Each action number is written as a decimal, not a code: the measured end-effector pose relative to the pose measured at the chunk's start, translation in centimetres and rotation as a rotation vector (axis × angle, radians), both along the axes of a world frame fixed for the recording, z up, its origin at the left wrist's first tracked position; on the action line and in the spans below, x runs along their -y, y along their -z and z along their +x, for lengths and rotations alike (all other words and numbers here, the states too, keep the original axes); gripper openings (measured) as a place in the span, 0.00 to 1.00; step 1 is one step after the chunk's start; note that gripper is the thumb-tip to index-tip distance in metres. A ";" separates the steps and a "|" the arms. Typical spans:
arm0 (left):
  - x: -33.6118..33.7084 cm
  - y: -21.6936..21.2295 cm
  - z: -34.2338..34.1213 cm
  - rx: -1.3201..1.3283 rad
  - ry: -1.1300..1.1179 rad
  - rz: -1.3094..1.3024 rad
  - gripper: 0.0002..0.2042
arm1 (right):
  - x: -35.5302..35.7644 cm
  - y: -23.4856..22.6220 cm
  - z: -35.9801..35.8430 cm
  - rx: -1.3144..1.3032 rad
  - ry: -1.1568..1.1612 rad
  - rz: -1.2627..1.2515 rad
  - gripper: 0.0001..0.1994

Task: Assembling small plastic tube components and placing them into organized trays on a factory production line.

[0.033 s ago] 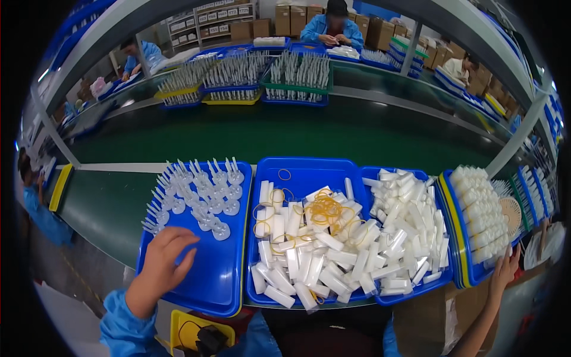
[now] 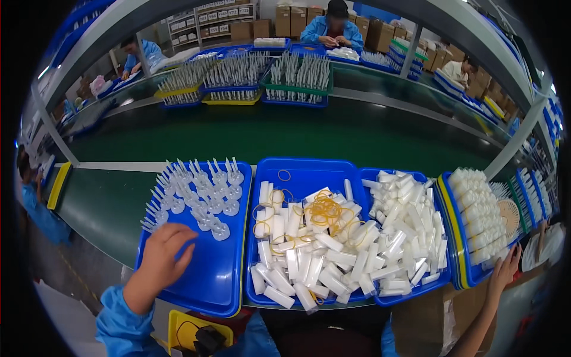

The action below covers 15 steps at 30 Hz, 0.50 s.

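My left hand [image 2: 163, 256] hovers over the near left part of a blue tray [image 2: 205, 285], its fingers curved and the thumb apart, with nothing visible between them. Just beyond the fingertips, clear plastic pieces [image 2: 220, 231] with round bases and upright thin stems stand in rows. Far to the right, my right hand [image 2: 505, 269] lies with fingers stretched out along the near right corner of a stacked blue tray [image 2: 479, 275]. That tray carries rows of whitish translucent pieces [image 2: 476, 208]. Part of the right hand's grip side is hidden.
The middle blue tray [image 2: 306, 163] holds white pieces in clear wrapping and yellow rubber bands [image 2: 326, 211]. Another tray beside it is heaped with white wrapped pieces [image 2: 404, 232]. Beyond the green conveyor belt [image 2: 238, 131] stand trays of upright stems [image 2: 297, 74]. Co-workers sit farther off.
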State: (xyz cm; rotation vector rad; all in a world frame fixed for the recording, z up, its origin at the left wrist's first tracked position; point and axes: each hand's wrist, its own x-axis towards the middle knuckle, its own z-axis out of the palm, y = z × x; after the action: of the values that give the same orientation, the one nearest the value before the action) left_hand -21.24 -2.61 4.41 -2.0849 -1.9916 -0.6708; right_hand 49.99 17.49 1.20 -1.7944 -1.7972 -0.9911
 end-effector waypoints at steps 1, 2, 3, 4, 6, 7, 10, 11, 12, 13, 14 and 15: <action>-0.3 0.3 -0.9 -0.082 -0.007 -0.032 0.11 | -0.1 -1.2 -2.3 -0.008 -0.065 0.094 0.23; -0.7 0.8 -1.6 -0.124 -0.037 -0.049 0.13 | 0.2 -2.4 -4.7 -0.012 -0.119 0.187 0.25; -1.1 1.5 -2.4 -0.152 -0.066 -0.065 0.14 | 0.3 -3.7 -7.0 -0.065 -0.119 0.179 0.27; -1.7 2.0 -3.1 -0.187 -0.093 -0.084 0.14 | 0.8 -4.9 -10.4 -0.131 -0.213 0.154 0.26; -3.0 2.8 -4.0 -0.235 -0.128 -0.129 0.17 | 0.6 -6.7 -16.6 -0.234 -0.449 0.051 0.25; -3.6 3.4 -4.5 -0.263 -0.121 -0.111 0.17 | 0.2 -7.5 -20.1 -0.269 -0.631 -0.035 0.23; -4.6 5.4 -6.1 -0.313 -0.126 -0.086 0.18 | -1.3 -8.9 -30.4 -0.196 -0.992 -0.306 0.18; -4.8 5.4 -6.5 -0.319 -0.123 -0.080 0.18 | -2.0 -9.0 -32.7 -0.142 -1.102 -0.391 0.17; -5.2 5.3 -6.7 -0.331 -0.118 -0.068 0.17 | -3.2 -8.5 -34.5 -0.092 -1.206 -0.464 0.16; -5.8 5.4 -7.0 -0.312 -0.102 -0.036 0.16 | -4.6 -7.7 -36.2 -0.039 -1.224 -0.551 0.13; -6.4 5.7 -7.4 -0.293 -0.089 -0.010 0.16 | -5.7 -7.3 -38.2 -0.091 -1.188 -0.726 0.11; -7.0 5.4 -7.5 -0.280 -0.073 0.019 0.15 | -7.3 -6.7 -39.7 -0.048 -1.069 -0.836 0.09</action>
State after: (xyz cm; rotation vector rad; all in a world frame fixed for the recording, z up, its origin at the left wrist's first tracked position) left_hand -28.73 4.37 -1.02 -1.9596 -1.8854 -0.3601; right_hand 10.32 24.79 7.86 -0.7969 -2.8155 0.2620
